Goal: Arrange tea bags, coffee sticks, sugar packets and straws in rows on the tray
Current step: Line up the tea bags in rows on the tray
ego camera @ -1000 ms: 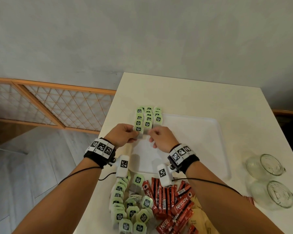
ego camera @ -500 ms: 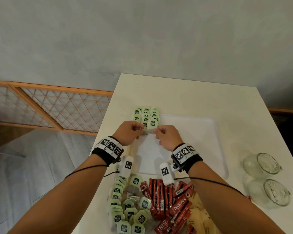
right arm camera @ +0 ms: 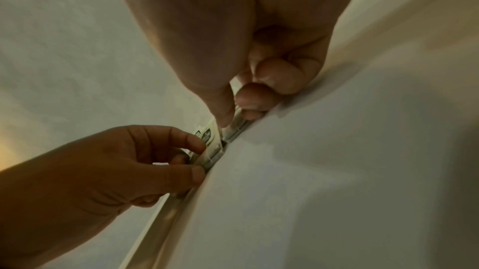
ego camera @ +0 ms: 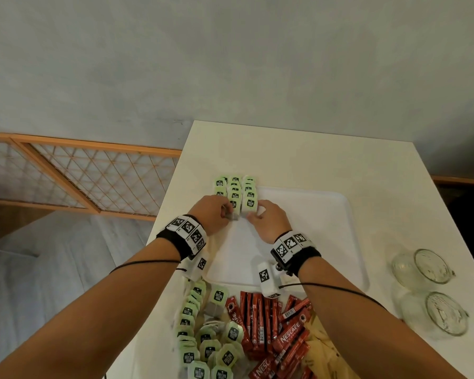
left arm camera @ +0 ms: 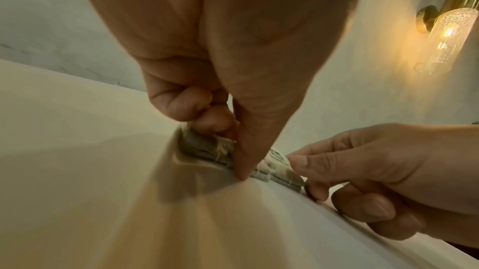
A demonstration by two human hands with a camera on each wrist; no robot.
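Three columns of green-tagged tea bags (ego camera: 235, 191) lie at the far left corner of the white tray (ego camera: 326, 228). My left hand (ego camera: 226, 212) pinches the nearest tea bags (left arm camera: 207, 147) of the left and middle columns, thumb tip down on the tray. My right hand (ego camera: 253, 216) pinches the nearest tea bag (ego camera: 251, 205) of the right column between thumb and curled fingers (right arm camera: 259, 97). Both hands stay low on the tray, almost touching. No straws are in view.
Near me lie a heap of loose tea bags (ego camera: 203, 337), red coffee sticks (ego camera: 271, 324) and tan sugar packets (ego camera: 322, 348). Two glass cups (ego camera: 422, 266) stand at the table's right edge. A wooden lattice rail (ego camera: 80, 176) runs left of the table.
Both hands have slid a little farther up the tray, bringing the pinched tea bags up against the near ends of the columns.
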